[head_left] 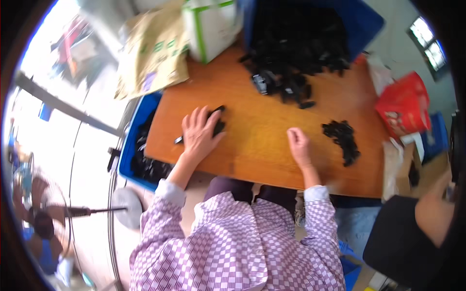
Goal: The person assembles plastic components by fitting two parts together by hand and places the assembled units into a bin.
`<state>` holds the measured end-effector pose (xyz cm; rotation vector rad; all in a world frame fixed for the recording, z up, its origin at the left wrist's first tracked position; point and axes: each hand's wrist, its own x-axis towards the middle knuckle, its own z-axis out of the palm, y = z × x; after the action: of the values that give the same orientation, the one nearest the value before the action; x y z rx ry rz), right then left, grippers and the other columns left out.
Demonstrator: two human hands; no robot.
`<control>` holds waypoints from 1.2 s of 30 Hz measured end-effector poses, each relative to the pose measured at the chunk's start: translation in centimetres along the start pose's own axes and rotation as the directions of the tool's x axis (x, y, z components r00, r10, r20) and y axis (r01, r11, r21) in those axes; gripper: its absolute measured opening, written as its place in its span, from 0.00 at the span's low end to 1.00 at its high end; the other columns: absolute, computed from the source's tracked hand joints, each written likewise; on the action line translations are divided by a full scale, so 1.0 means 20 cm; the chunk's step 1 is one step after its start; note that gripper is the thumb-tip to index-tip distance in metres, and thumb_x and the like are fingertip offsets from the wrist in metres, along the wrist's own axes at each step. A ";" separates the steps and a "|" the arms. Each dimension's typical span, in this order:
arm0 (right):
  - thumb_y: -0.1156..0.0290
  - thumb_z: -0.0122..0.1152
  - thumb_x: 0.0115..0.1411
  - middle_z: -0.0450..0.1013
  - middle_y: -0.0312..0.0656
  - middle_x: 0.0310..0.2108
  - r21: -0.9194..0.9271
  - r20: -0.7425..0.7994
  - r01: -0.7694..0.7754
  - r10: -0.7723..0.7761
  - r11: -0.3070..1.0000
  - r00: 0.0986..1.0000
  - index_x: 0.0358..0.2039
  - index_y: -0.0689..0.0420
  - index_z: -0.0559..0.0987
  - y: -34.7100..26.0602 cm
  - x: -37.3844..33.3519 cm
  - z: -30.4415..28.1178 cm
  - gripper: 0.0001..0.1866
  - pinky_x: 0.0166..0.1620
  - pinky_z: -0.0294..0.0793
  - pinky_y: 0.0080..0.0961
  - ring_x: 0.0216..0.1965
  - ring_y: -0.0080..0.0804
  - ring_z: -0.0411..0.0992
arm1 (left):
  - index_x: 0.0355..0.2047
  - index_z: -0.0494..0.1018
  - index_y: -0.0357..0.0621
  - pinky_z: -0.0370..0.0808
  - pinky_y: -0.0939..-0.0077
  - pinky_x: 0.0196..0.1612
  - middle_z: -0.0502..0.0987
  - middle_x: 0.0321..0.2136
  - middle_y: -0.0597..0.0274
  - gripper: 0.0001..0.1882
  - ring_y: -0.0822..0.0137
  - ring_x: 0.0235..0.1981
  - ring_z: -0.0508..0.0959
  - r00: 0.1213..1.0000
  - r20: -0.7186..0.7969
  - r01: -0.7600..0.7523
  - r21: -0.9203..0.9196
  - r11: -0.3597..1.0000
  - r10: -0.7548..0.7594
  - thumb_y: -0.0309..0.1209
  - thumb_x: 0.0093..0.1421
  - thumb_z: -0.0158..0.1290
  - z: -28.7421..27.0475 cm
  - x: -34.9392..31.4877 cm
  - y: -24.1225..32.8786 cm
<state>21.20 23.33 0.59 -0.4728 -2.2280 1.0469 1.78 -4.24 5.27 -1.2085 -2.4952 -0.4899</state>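
My left hand [198, 133] lies palm down with fingers spread near the left side of the brown wooden table [252, 145]. It covers part of several small black pieces [219, 127], whose ends stick out around it; their exact kind is too blurred to tell. Right of the table's middle, my right hand [300, 145] is closed, fingers curled in; anything inside them is hidden. A small heap of black parts [343, 140] lies to the right of that hand, apart from it. Farther back, a large pile of similar black parts [291, 82] spills onto the table.
The large pile comes out of a blue bin [368, 24] at the far edge. Below the table's left edge stands another blue bin [124, 162] holding black parts. Bags [155, 56] stand far left, a red container [405, 104] far right. A fan [43, 218] and another person's arm [434, 213] flank me.
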 end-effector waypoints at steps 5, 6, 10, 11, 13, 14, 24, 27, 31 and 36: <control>0.75 0.57 0.65 0.71 0.41 0.24 -0.016 0.084 0.058 -0.056 0.998 0.995 0.33 0.63 0.75 -0.03 0.04 0.06 0.05 0.30 0.70 0.23 0.24 0.26 0.69 | 0.58 0.69 0.55 0.53 0.42 0.63 0.63 0.62 0.53 0.33 0.48 0.63 0.60 1.000 0.015 -0.007 0.053 0.999 0.006 0.50 0.53 0.60 0.07 -0.03 -0.04; 0.75 0.57 0.65 0.71 0.41 0.24 -0.014 0.088 0.067 -0.066 0.998 0.994 0.33 0.63 0.75 -0.03 0.02 0.05 0.05 0.30 0.70 0.23 0.24 0.26 0.69 | 0.57 0.70 0.55 0.54 0.43 0.62 0.63 0.61 0.53 0.31 0.48 0.63 0.61 1.000 0.027 -0.013 0.046 0.999 0.012 0.49 0.53 0.60 0.09 -0.02 -0.03; 0.75 0.56 0.66 0.70 0.38 0.25 -0.049 0.031 -0.007 0.008 0.999 0.999 0.34 0.63 0.76 -0.01 -0.03 -0.04 0.05 0.30 0.68 0.21 0.26 0.23 0.67 | 0.51 0.74 0.53 0.58 0.48 0.61 0.66 0.60 0.54 0.24 0.50 0.61 0.63 0.998 0.046 -0.050 -0.009 0.999 0.051 0.46 0.55 0.58 0.11 0.02 -0.04; 0.75 0.56 0.66 0.68 0.35 0.25 -0.049 -0.043 0.015 -0.018 0.999 0.999 0.34 0.63 0.76 -0.02 -0.07 -0.05 0.05 0.30 0.66 0.19 0.26 0.21 0.66 | 0.48 0.76 0.53 0.59 0.50 0.60 0.67 0.60 0.54 0.21 0.51 0.60 0.64 0.995 0.079 -0.063 -0.054 0.997 0.067 0.44 0.56 0.57 0.13 0.05 0.00; 0.76 0.58 0.64 0.71 0.38 0.25 -0.004 -0.012 -0.006 0.006 1.000 1.000 0.33 0.62 0.76 0.01 -0.09 0.04 0.03 0.31 0.69 0.22 0.27 0.23 0.69 | 0.44 0.78 0.51 0.62 0.53 0.59 0.68 0.59 0.56 0.16 0.51 0.59 0.65 0.998 0.057 -0.003 -0.005 1.000 0.003 0.40 0.57 0.56 0.08 0.00 -0.11; 0.77 0.59 0.63 0.73 0.43 0.26 0.031 0.002 0.014 -0.014 0.999 1.000 0.32 0.62 0.76 -0.01 -0.08 0.07 0.03 0.32 0.71 0.26 0.27 0.30 0.72 | 0.44 0.78 0.50 0.61 0.52 0.59 0.68 0.60 0.56 0.15 0.50 0.60 0.65 0.997 0.069 0.034 0.015 0.999 -0.035 0.39 0.58 0.56 0.02 -0.04 -0.17; 0.70 0.59 0.62 0.76 0.48 0.28 -0.097 0.006 0.021 -0.021 0.995 1.000 0.31 0.58 0.75 -0.07 0.00 0.03 0.06 0.31 0.73 0.39 0.29 0.49 0.75 | 0.54 0.73 0.59 0.66 0.57 0.58 0.66 0.63 0.66 0.20 0.57 0.61 0.67 0.790 0.066 0.533 0.418 0.736 -0.610 0.48 0.66 0.48 -0.01 -0.21 -1.27; 0.69 0.59 0.62 0.76 0.48 0.27 -0.086 -0.076 0.121 -0.127 0.989 0.989 0.31 0.57 0.75 -0.03 0.01 0.03 0.06 0.30 0.73 0.39 0.27 0.49 0.75 | 0.54 0.73 0.59 0.68 0.57 0.56 0.67 0.62 0.65 0.20 0.55 0.60 0.68 0.818 -0.014 0.526 0.422 0.738 -0.575 0.50 0.66 0.49 0.05 -0.23 -1.35; 0.72 0.60 0.62 0.76 0.47 0.26 -0.105 -0.006 0.032 -0.033 0.994 0.999 0.32 0.58 0.75 -0.07 0.00 0.05 0.04 0.29 0.73 0.36 0.28 0.47 0.75 | 0.51 0.74 0.55 0.70 0.56 0.55 0.70 0.58 0.59 0.17 0.50 0.57 0.70 0.887 -0.106 0.461 0.235 0.855 -0.449 0.43 0.64 0.53 0.10 -0.28 -1.26; 0.73 0.60 0.62 0.76 0.48 0.26 -0.062 -0.015 0.091 -0.092 0.994 0.996 0.32 0.59 0.75 -0.08 -0.01 0.05 0.04 0.28 0.73 0.35 0.26 0.46 0.75 | 0.46 0.74 0.41 0.70 0.57 0.57 0.72 0.51 0.49 0.14 0.46 0.53 0.72 0.976 -0.125 0.181 0.029 0.983 -0.176 0.24 0.58 0.52 0.12 -0.04 -0.70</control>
<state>20.55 21.74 1.25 -0.4010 -2.2493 0.9259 -9.23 -11.97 0.46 -0.9144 -2.5072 -0.5385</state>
